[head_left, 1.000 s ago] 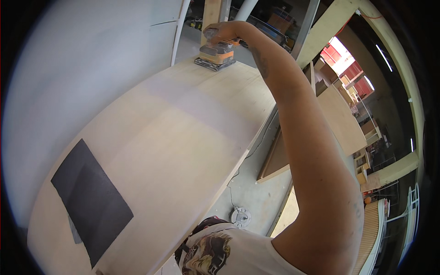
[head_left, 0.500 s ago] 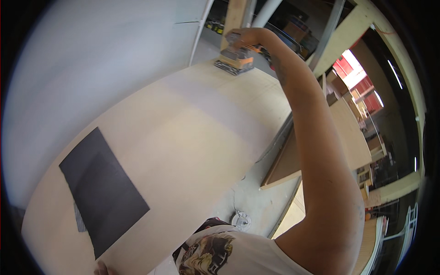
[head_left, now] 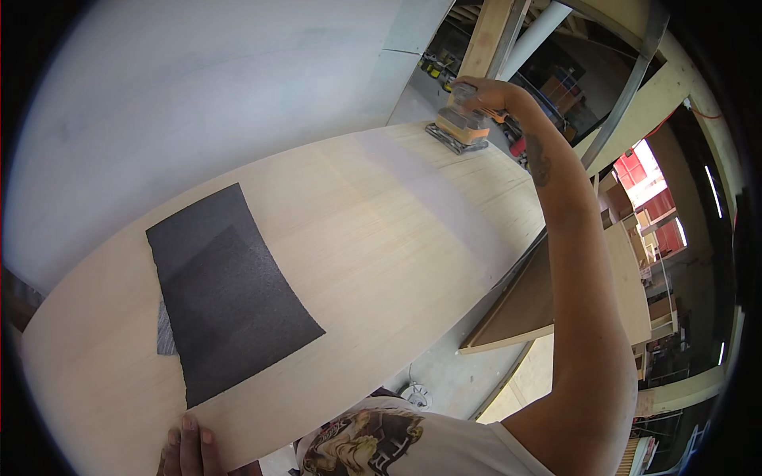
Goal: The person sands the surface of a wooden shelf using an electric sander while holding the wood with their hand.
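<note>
A long pale wooden board (head_left: 397, 254) stretches from near me to the far right. On its far end, my right hand (head_left: 490, 95) grips an orange and black electric sander (head_left: 460, 127) from above, its pad against the wood. My left hand (head_left: 189, 451) rests on the board's near edge, fingers extended, with nothing visible in it. Just beyond those fingertips lies a dark sheet of sandpaper (head_left: 242, 305), roughly rectangular. A smaller grey striped piece (head_left: 165, 332) pokes out from under its left side.
A pale wall (head_left: 198, 87) runs along the board's far left side. To the right, below my arm, stands a wooden panel (head_left: 516, 305). A wooden post (head_left: 484, 44) and a white pipe (head_left: 533, 40) rise behind the sander. A round white object (head_left: 414, 394) sits on the floor.
My view has shifted, so the board and sandpaper appear farther right and more of my left hand shows. The sander remains at the board's far end in my right hand.
</note>
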Motion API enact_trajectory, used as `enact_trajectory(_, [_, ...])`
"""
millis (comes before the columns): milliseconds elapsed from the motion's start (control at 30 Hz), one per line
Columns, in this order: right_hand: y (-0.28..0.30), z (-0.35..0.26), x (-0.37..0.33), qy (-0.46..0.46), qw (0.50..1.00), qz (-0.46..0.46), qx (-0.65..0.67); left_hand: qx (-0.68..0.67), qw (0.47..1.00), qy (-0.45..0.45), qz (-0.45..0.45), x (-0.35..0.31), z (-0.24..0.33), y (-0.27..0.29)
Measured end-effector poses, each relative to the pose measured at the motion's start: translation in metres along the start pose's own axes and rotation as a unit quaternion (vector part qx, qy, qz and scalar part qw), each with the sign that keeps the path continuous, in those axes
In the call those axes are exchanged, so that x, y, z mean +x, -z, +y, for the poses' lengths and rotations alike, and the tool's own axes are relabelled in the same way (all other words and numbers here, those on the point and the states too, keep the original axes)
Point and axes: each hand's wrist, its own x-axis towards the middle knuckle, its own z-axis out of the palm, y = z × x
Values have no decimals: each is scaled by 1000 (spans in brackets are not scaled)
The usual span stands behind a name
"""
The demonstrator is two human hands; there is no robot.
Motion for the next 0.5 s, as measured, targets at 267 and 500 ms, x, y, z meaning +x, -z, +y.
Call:
enact_trajectory(267, [-3,1,-5,-5,999,17,31,19,1000,-1,2,-3,49,28])
enact_trajectory(500, [-34,39,55,37,999,31,22,12,1000,-9,-15,-1,113,-25])
